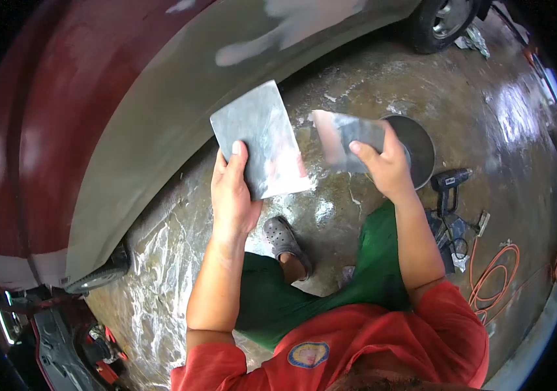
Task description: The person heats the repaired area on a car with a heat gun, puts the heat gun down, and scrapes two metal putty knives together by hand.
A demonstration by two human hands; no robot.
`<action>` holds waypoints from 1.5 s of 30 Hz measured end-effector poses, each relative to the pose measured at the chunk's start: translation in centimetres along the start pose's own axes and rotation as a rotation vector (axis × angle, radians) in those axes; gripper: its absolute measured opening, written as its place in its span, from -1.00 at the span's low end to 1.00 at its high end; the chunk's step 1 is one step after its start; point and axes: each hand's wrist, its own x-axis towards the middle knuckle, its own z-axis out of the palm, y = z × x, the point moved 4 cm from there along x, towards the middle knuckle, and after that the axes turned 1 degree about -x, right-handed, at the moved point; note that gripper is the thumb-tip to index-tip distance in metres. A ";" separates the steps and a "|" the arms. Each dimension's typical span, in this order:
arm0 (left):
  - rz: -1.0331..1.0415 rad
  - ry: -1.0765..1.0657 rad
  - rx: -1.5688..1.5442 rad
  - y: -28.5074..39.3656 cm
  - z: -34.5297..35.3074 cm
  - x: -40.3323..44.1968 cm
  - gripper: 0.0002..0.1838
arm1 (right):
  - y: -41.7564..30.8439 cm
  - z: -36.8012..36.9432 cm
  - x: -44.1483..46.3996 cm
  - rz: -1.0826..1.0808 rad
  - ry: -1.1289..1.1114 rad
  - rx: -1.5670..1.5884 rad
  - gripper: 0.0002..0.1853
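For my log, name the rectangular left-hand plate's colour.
The plate is silvery grey; head view.

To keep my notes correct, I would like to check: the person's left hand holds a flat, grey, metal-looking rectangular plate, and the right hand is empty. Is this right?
Not quite: the right hand is not empty. The head view shows it gripping a thin, grey, metal-looking rectangular sheet, somewhat blurred. The left hand does hold the flat, grey, metal-looking rectangular plate.
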 end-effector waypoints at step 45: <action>0.319 0.063 0.745 0.3 1.7 -2.3 -0.67 | -5.8 2.6 0.0 -0.558 -0.180 -0.777 -0.37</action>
